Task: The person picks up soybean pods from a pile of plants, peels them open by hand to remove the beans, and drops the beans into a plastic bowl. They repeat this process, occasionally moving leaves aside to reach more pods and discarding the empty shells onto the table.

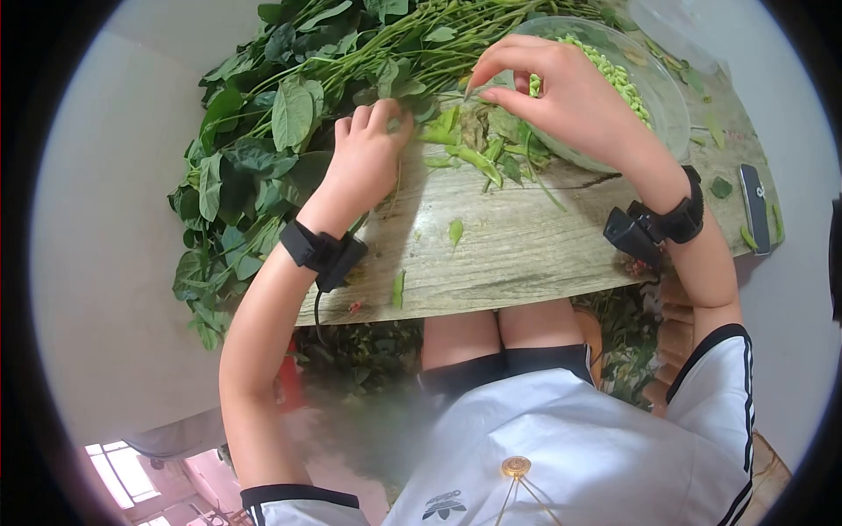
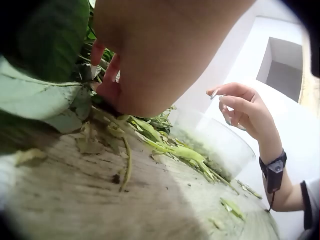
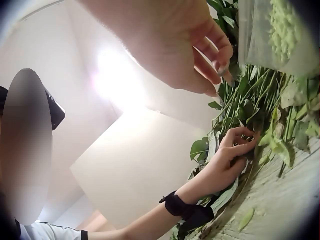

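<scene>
My left hand [image 1: 367,158] is among the leafy bean stems [image 1: 289,114] at the pile's near edge, fingers bent down into the foliage. Leaves partly hide its fingertips, and I cannot tell whether they grip a stem. My right hand [image 1: 570,92] is raised over the near-left rim of a clear plastic bowl [image 1: 675,131], its fingers loosely bent and thumb apart from the index finger. Nothing shows between them in the right wrist view. Inside the bowl lie shelled green beans [image 1: 614,74]. Between the hands, green pods [image 1: 478,162] and torn leaves are scattered on the wood-grain table [image 1: 491,254].
A phone [image 1: 755,209] lies by the table's right edge. Loose pod pieces [image 1: 455,231] are strewn across the tabletop. More leafy stems [image 1: 368,351] are on the floor under the table. Behind the bowl is a clear plastic bag [image 1: 675,31].
</scene>
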Demonstrator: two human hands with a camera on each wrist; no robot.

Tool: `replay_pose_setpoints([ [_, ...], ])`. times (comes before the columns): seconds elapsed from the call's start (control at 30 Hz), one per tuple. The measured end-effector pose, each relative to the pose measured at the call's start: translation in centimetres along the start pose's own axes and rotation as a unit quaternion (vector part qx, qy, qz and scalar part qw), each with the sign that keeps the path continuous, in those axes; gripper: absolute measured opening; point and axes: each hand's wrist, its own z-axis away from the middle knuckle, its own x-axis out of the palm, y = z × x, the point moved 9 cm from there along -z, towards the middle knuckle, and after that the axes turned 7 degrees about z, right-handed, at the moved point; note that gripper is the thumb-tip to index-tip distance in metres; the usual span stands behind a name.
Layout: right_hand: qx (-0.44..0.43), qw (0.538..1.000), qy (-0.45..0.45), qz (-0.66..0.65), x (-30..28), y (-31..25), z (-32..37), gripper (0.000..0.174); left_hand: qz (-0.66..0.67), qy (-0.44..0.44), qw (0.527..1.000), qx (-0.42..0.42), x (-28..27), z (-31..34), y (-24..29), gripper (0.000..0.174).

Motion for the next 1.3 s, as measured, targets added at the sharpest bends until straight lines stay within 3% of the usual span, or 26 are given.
replay_pose_setpoints([
  [0.1,-0.001,1.0,0.0,0.005,0.0,0.0,-0.2,0.014,-0.003,0.041,0.998,0.039,-0.6,0.1,1.3,0.055],
  [0.23,0.006,1.0,-0.001,-0.009,0.2,0.4,0.0,0.014,0.02,-0.025,0.999,0.009,-0.3,-0.7,0.3,0.06],
  [0.43,0.009,1.0,-0.006,-0.021,0.4,0.2,0.4,0.013,0.023,-0.035,0.999,-0.018,0.2,-1.1,-1.5,0.055],
  [0.5,0.004,1.0,0.0,-0.027,0.0,-0.3,0.8,0.013,0.033,-0.002,0.999,-0.018,-0.3,-1.0,-1.3,0.067],
  [0.63,-0.005,0.999,0.015,-0.04,-1.0,-0.8,1.6,0.013,-0.012,-0.007,1.0,-0.011,-0.4,-0.1,-1.2,0.066],
  [0.73,-0.009,0.999,0.028,-0.04,-1.5,-0.8,2.3,0.014,-0.117,-0.01,0.991,-0.065,0.3,-1.2,-3.5,0.058],
  [0.87,0.004,1.0,0.004,-0.003,-2.1,-0.7,2.6,0.012,-0.015,-0.022,0.99,-0.14,1.7,-2.3,-6.4,0.039],
  [0.97,0.014,1.0,-0.013,-0.006,-1.9,-0.8,2.6,0.014,-0.061,-0.065,0.975,-0.205,2.7,-3.4,-9.5,0.038],
  [1.03,0.022,0.999,-0.028,-0.019,-2.0,-0.6,2.7,0.017,-0.072,-0.07,0.974,-0.204,2.2,-3.7,-9.4,0.039],
  [1.1,0.102,0.991,-0.069,-0.057,-1.7,0.5,3.2,0.019,-0.082,-0.076,0.975,-0.194,0.9,-4.2,-8.7,0.041],
  [1.17,0.094,0.992,-0.059,-0.055,-2.0,0.4,3.2,0.019,0.14,-0.174,0.96,-0.169,-0.7,-3.1,-6.0,0.042],
  [1.27,0.072,0.995,-0.043,-0.062,-1.8,-0.2,2.2,0.02,0.208,-0.037,0.971,-0.112,-6.1,0.0,-3.4,0.042],
  [1.3,0.06,0.995,-0.036,-0.07,-1.7,-0.6,1.7,0.02,0.207,-0.034,0.971,-0.112,-6.5,1.1,-3.7,0.042],
])
